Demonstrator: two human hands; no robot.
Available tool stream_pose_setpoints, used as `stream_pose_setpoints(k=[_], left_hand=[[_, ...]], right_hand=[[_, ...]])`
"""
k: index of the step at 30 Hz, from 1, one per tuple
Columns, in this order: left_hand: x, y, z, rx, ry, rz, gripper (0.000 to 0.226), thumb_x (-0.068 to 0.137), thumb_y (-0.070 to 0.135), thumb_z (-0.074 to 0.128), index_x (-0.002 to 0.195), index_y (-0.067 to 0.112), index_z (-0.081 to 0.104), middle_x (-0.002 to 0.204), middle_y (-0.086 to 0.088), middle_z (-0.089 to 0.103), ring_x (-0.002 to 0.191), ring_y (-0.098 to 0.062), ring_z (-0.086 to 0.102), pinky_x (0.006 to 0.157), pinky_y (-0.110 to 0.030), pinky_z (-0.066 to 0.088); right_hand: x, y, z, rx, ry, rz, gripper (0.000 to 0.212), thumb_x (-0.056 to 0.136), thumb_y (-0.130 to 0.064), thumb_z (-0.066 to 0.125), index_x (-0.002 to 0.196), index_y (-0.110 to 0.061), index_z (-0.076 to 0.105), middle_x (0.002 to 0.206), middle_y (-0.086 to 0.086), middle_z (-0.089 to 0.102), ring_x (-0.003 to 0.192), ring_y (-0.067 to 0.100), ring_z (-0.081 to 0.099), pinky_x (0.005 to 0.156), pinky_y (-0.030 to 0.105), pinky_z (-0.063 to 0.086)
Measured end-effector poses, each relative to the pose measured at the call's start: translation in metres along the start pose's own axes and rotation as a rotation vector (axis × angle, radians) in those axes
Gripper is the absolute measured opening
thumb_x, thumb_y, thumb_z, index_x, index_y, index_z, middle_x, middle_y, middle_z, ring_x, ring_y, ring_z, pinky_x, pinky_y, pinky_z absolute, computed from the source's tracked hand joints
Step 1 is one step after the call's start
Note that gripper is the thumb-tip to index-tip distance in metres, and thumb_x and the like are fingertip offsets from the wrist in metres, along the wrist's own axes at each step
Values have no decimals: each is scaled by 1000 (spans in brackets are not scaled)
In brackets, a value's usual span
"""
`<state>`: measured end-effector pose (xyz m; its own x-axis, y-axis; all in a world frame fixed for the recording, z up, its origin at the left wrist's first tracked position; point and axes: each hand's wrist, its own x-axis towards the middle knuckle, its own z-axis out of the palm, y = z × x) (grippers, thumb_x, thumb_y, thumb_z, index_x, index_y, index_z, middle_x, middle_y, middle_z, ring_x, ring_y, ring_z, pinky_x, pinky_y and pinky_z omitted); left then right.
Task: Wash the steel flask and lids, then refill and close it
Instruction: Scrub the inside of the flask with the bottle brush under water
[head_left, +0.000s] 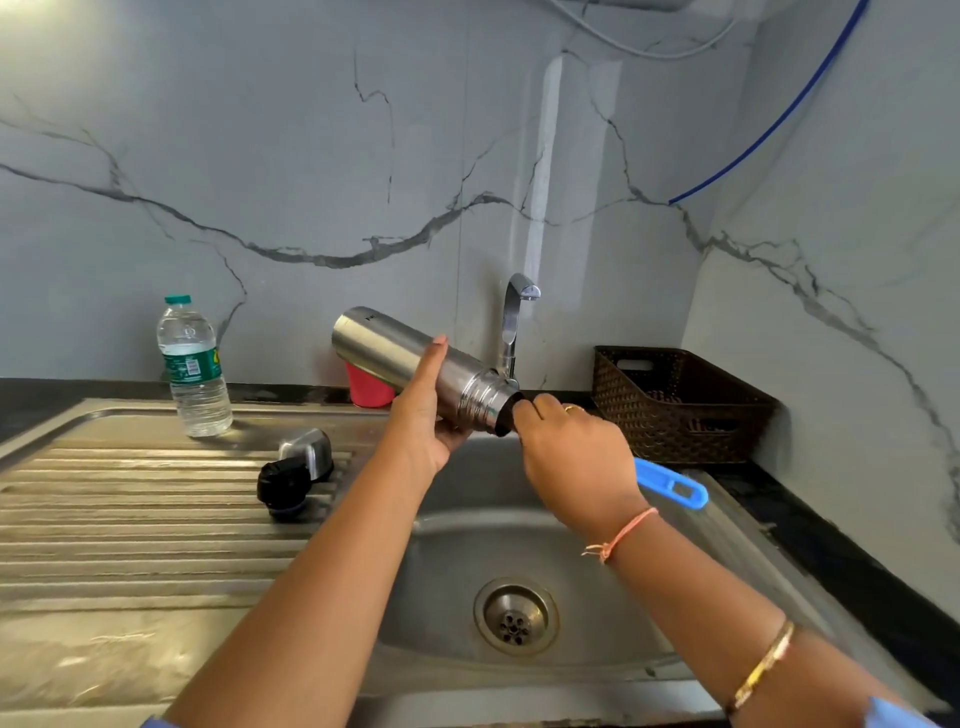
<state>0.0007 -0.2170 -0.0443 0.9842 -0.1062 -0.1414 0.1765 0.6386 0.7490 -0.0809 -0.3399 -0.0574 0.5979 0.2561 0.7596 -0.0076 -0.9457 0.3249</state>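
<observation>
My left hand (423, 415) grips the steel flask (395, 353) around its middle, holding it tilted above the sink with the mouth pointing down to the right. My right hand (571, 452) is closed at the flask's mouth, where something dark (505, 422) sits in the opening. A blue brush handle (672, 484) sticks out behind this hand, in line with the flask. The steel outer lid (309, 451) and the black inner lid (283, 486) lie together on the ribbed drainboard (130, 519), left of my arm.
A plastic water bottle (193, 366) stands at the back of the drainboard. Behind the flask is a red cup (368, 388), and the faucet (515, 317) rises behind the flask's mouth. A brown woven basket (675, 410) sits at the right. The sink basin (457, 571) with its drain (516, 617) lies below my hands.
</observation>
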Motion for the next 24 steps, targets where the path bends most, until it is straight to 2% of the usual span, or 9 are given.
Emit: stream_pose_setpoints(k=[3, 5, 9, 11, 13, 15, 17, 20, 24], left_hand=[[3, 1, -3, 58, 7, -10, 35, 79, 34, 75, 90, 11, 51, 92, -11, 64, 82, -24, 65, 71, -40, 57], [6, 2, -6, 68, 0, -17, 33, 80, 32, 74, 89, 11, 51, 90, -10, 64, 81, -24, 65, 71, -40, 56], [10, 2, -9, 59, -41, -5, 32, 80, 31, 73, 92, 9, 53, 91, -11, 67, 84, -24, 67, 76, -40, 56], [13, 2, -9, 81, -24, 24, 32, 79, 31, 74, 92, 10, 53, 91, -11, 67, 84, -24, 67, 74, -39, 57], [16, 3, -11, 81, 17, 59, 35, 79, 30, 74, 97, 10, 53, 94, -10, 66, 85, -24, 66, 67, -38, 56], [20, 4, -14, 49, 61, 64, 45, 78, 31, 75, 109, 9, 51, 99, -11, 66, 88, -24, 66, 67, -40, 56], [23, 4, -18, 53, 81, 47, 47, 77, 33, 75, 110, 10, 51, 100, -11, 66, 89, -25, 66, 69, -41, 57], [23, 3, -23, 74, 69, 45, 41, 77, 32, 75, 102, 12, 51, 100, -11, 66, 92, -25, 66, 70, -40, 57], [22, 10, -29, 63, 45, 88, 52, 76, 31, 76, 115, 10, 50, 105, -11, 66, 95, -24, 66, 68, -38, 57]], right_hand=[[4, -4, 3, 82, -118, 54, 20, 64, -17, 79, 77, -10, 65, 66, 6, 61, 49, 25, 59, 44, 24, 26], [11, -5, 1, 474, -360, 261, 15, 89, -23, 59, 91, -10, 65, 77, 6, 62, 68, 26, 60, 55, 27, 33], [18, 2, 2, 1393, -695, 790, 23, 95, -26, 55, 79, -11, 63, 54, -1, 46, 34, 5, 35, 34, 17, 24], [16, -2, 4, 1186, -657, 652, 20, 94, -29, 54, 82, -14, 59, 61, 0, 53, 43, 7, 49, 38, 18, 32], [5, -8, 14, 543, -389, 325, 20, 90, -33, 60, 93, -13, 58, 78, 3, 60, 67, 20, 61, 51, 28, 44], [-6, -10, 21, 48, -164, 94, 26, 74, -25, 77, 88, -11, 60, 72, 6, 59, 54, 26, 59, 39, 28, 36], [-10, -14, 23, -63, -116, 14, 24, 67, -19, 81, 80, -11, 62, 65, 7, 59, 45, 26, 56, 38, 25, 24], [0, -21, 13, 523, -403, 321, 24, 97, -31, 48, 91, -12, 62, 78, 8, 63, 67, 26, 62, 53, 28, 36], [11, -17, 9, 1470, -733, 828, 35, 100, -33, 42, 84, -11, 64, 54, 0, 41, 35, 6, 29, 36, 17, 22]])
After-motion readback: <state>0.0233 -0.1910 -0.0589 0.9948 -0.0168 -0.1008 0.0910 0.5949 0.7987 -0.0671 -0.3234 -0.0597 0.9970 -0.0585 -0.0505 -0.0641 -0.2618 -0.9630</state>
